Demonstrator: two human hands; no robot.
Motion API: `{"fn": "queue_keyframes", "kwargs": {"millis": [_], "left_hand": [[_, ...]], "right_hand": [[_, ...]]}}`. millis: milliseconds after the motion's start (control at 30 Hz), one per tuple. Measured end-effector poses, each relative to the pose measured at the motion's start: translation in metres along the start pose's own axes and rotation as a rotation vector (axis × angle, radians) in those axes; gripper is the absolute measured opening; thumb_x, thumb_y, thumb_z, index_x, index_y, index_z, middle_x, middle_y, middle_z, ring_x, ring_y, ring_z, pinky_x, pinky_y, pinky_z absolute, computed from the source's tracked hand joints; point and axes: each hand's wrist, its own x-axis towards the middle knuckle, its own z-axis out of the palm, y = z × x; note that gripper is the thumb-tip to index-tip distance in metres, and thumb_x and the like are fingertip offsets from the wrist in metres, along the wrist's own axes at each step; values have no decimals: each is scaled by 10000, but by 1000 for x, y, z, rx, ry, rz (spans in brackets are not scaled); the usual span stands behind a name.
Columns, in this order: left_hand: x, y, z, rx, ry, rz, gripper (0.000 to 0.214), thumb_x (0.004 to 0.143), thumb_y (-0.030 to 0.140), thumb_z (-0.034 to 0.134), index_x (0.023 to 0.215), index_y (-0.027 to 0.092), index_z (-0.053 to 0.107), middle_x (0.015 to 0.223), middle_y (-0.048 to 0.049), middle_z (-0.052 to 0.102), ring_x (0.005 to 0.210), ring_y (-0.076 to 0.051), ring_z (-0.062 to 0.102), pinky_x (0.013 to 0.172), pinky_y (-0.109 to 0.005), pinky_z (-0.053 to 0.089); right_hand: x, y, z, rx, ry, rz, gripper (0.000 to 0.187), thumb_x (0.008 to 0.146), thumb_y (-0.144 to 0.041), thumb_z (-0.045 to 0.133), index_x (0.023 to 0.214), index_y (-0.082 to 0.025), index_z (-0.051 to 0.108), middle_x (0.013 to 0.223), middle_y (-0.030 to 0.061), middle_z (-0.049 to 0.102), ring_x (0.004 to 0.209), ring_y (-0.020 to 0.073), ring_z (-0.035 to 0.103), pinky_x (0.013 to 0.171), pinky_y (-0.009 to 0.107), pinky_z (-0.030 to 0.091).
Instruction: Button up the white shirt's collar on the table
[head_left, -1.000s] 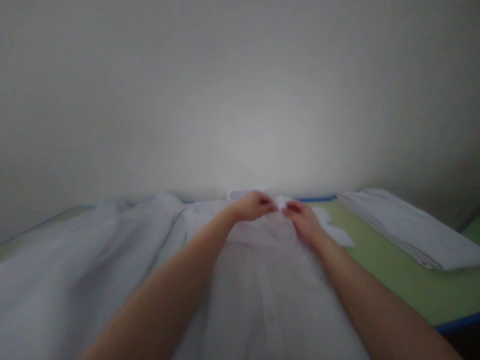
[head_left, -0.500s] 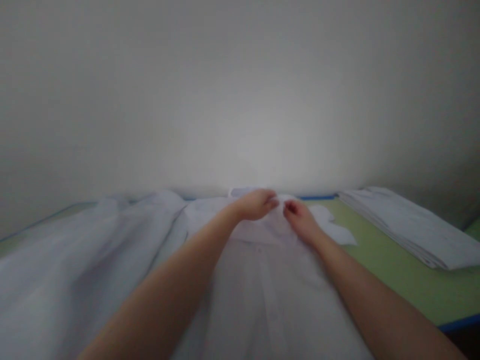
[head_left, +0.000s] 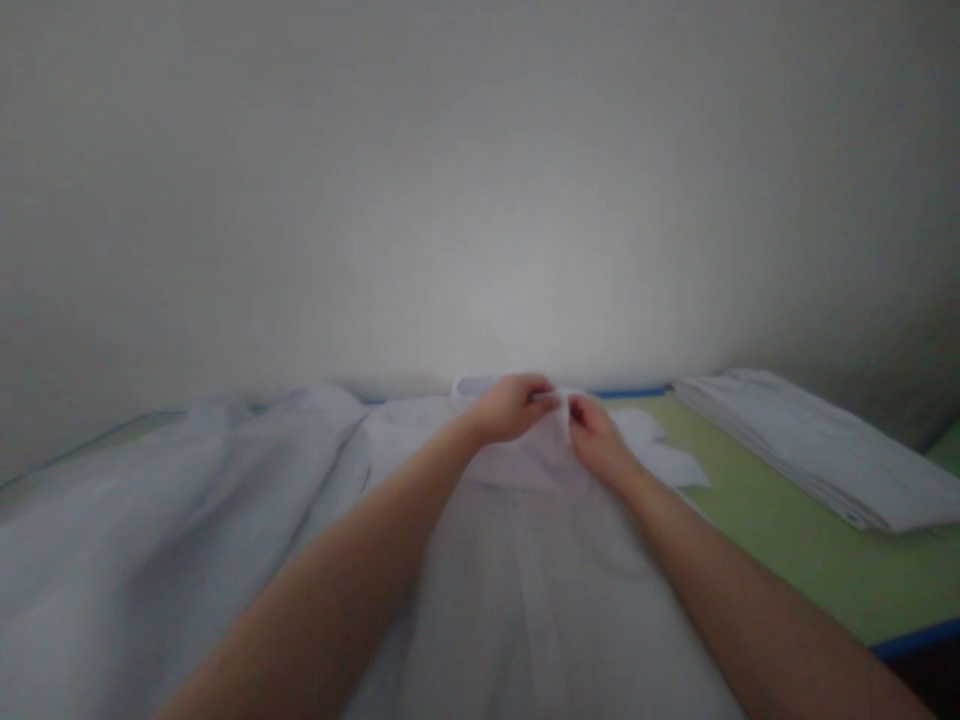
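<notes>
A white shirt (head_left: pixel 495 580) lies in front of me, its collar end by the wall and a long placket running down its middle. Near the collar (head_left: pixel 471 384), my left hand (head_left: pixel 516 408) is closed in a pinch on the shirt's edge. Just right of it, my right hand (head_left: pixel 598 436) pinches the same raised edge, fingertips close to the left ones. Between the two hands the cloth is drawn up. Blur hides the exact seam in the fingers.
More loose white cloth (head_left: pixel 172 540) spreads over the left side. White cut pieces (head_left: pixel 675 462) lie right of the shirt. A flat folded stack of white fabric (head_left: pixel 817 440) rests on the green tabletop (head_left: pixel 795 570), which has a blue edge. Behind stands a plain wall (head_left: pixel 480 180).
My right fingers have closed up on the shirt's edge, and the cloth between the hands is more visibly lifted. My left hand has barely moved.
</notes>
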Motion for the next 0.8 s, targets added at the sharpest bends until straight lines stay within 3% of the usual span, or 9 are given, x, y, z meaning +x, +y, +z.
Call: {"fn": "queue_keyframes", "kwargs": {"millis": [267,433,667,800], "left_hand": [[2,-6,0,-24,48,15,279,821,402,480,772,162,613,660,7,550,607,-100,469,558,-215,359],[3,-7,4,-43,237,57,202,778,346,567,841,156,599,807,-15,545,614,-79,470,609,-218,407],[2,1,15,-16,379,106,179,730,232,627,888,158,585,842,-25,530,649,-86,488,644,-222,435],[1,4,23,11,324,70,92,782,240,564,766,158,600,767,-29,582,687,-110,529,655,-227,442]], "right_hand": [[-1,-2,0,-22,-13,-59,244,813,-246,451,1001,-170,588,918,41,622,826,139,553,778,279,443],[0,-4,-3,-47,19,-27,230,810,-290,464,930,-158,609,810,36,621,772,144,555,730,275,448],[-2,-5,-4,-150,98,33,195,772,-317,494,806,-147,582,702,19,590,648,128,516,626,243,419],[-3,-7,-3,-210,157,44,207,766,-333,493,793,-150,587,687,19,586,626,130,503,599,242,402]]}}
